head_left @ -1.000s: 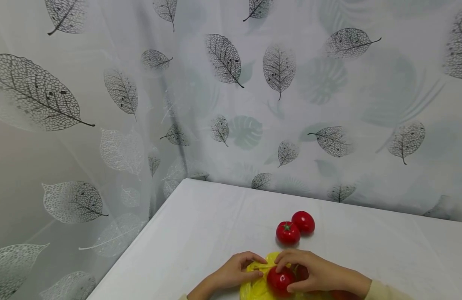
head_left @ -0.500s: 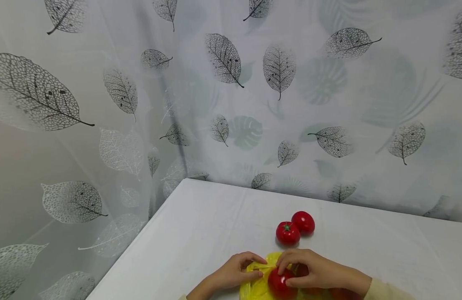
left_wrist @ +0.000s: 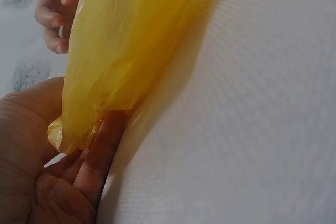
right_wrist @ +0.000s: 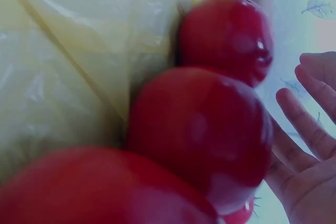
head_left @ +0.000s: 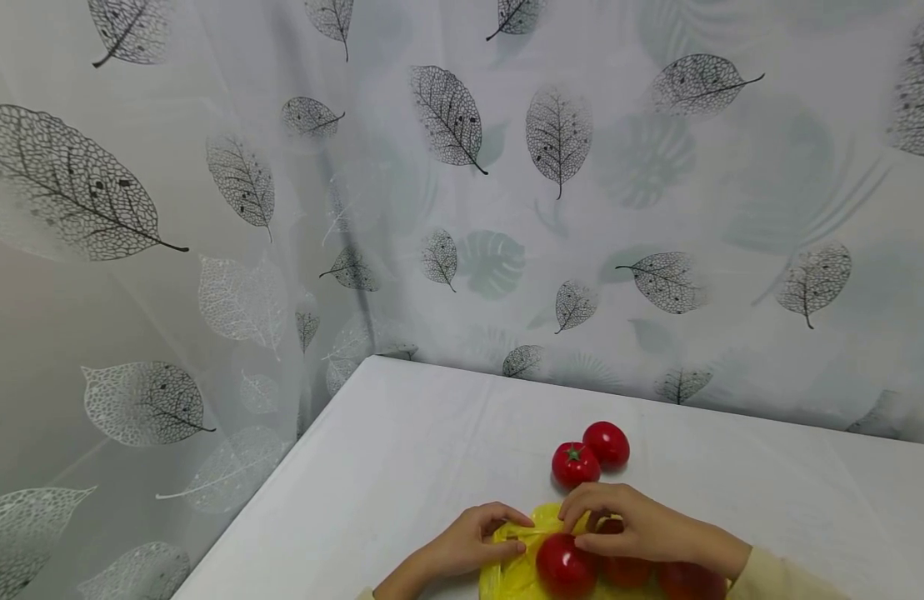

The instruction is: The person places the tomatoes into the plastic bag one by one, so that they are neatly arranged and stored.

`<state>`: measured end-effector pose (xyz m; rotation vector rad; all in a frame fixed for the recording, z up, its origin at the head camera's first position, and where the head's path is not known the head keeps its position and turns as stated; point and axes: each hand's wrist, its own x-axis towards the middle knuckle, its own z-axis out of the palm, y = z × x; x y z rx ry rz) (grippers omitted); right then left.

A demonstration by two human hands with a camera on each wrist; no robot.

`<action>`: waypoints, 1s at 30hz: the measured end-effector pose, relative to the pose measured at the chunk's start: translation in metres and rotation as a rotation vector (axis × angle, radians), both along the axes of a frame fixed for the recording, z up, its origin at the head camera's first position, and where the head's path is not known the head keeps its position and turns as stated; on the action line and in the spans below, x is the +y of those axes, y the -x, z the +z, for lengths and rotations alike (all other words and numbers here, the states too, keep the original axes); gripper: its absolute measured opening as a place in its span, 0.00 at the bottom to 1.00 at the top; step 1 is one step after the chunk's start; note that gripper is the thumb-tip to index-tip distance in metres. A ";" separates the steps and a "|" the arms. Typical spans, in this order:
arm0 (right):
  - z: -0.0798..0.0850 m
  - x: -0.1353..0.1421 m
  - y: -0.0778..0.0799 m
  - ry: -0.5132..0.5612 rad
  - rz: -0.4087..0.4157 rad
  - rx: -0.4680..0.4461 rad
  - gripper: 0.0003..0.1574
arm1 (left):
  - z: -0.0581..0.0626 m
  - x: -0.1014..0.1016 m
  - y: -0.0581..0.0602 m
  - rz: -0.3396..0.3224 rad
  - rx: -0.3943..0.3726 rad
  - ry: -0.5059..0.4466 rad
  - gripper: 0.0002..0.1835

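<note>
A yellow plastic bag [head_left: 516, 575] lies on the white table, its edge pinched between thumb and fingers of my left hand [head_left: 472, 542]; the left wrist view shows this grip on the bag [left_wrist: 113, 51] close up. A row of red tomatoes lies on the bag: one tomato [head_left: 566, 565] nearest the left hand, a second tomato [head_left: 625, 572] beside it and a third [head_left: 690, 581] at the right. My right hand [head_left: 630, 525] is just above and behind them. In the right wrist view, its fingers [right_wrist: 310, 124] are spread, apart from the middle tomato [right_wrist: 199, 135], holding nothing.
Two more tomatoes sit touching farther back on the table, the front one [head_left: 576, 465] with a green stem top and the other [head_left: 606, 445] behind it. A leaf-patterned curtain [head_left: 506, 208] hangs along the table's back and left edges.
My right hand has let go of the left tomato and lifted slightly back, uncovering the tomatoes under it. The left hand has stayed still on the bag.
</note>
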<state>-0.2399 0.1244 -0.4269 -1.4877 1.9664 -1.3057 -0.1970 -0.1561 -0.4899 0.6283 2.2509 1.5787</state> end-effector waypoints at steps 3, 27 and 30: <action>0.005 0.001 0.001 0.018 -0.023 0.034 0.13 | 0.000 0.000 0.000 0.000 0.002 -0.002 0.13; 0.030 0.009 0.029 0.060 -0.151 0.299 0.18 | 0.000 -0.001 0.002 -0.003 0.027 0.014 0.12; 0.031 0.011 0.033 0.063 -0.168 0.301 0.16 | 0.001 0.000 0.002 -0.003 0.032 0.009 0.12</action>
